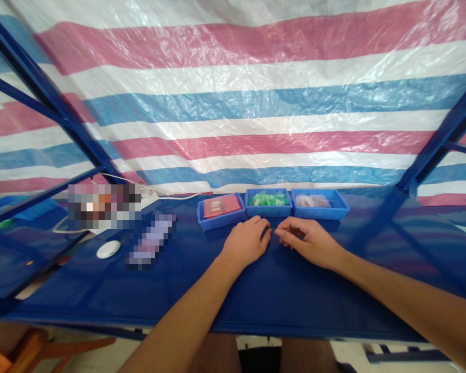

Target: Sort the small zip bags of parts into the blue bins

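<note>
My left hand (248, 241) is just above the blue tabletop, its fingers curled and drawn together. Close to its right, my right hand (310, 241) has thumb and fingers in a pinch, the fingertips nearly meeting those of my left hand. Anything between the fingertips is too small to make out. Just beyond the hands stand three blue bins in a row. The left bin (219, 224) holds a red card (231, 203) with small pale pieces on it. Green packets (272, 199) fill the middle bin (270, 211), and clear-looking packets (312, 201) lie in the right bin (321, 213).
To the left, a white round object (108, 249) lies on the blue table (171, 295), beside a blurred-out flat item (151, 242). White cables (178, 197) run along the back. Blue metal posts (442, 137) frame a striped plastic sheet (264, 98) behind the table.
</note>
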A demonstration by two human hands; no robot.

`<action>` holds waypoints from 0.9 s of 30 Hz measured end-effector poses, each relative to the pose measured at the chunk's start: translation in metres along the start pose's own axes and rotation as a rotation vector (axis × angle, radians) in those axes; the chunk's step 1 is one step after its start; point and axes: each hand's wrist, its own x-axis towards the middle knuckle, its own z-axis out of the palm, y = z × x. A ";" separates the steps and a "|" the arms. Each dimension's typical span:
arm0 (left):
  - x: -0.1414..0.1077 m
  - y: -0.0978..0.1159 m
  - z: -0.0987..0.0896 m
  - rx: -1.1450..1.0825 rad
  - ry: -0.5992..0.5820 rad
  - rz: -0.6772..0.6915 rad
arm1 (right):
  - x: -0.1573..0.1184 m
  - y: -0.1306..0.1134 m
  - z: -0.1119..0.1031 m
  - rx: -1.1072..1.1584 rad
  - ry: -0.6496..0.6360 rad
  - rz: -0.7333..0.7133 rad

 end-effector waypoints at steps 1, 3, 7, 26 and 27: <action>0.001 0.001 0.000 -0.070 0.020 0.004 | 0.000 0.000 0.000 0.001 0.002 0.002; 0.001 0.003 -0.001 -0.242 0.097 -0.018 | -0.001 -0.001 0.002 0.015 0.010 0.007; 0.004 0.014 -0.001 -0.496 0.239 -0.098 | -0.001 -0.001 0.006 0.137 -0.028 0.028; 0.020 0.008 0.018 -0.984 0.190 -0.095 | 0.013 -0.001 -0.006 0.595 0.179 0.153; 0.021 0.008 0.019 -1.027 0.184 -0.110 | 0.013 -0.001 -0.006 0.583 0.181 0.153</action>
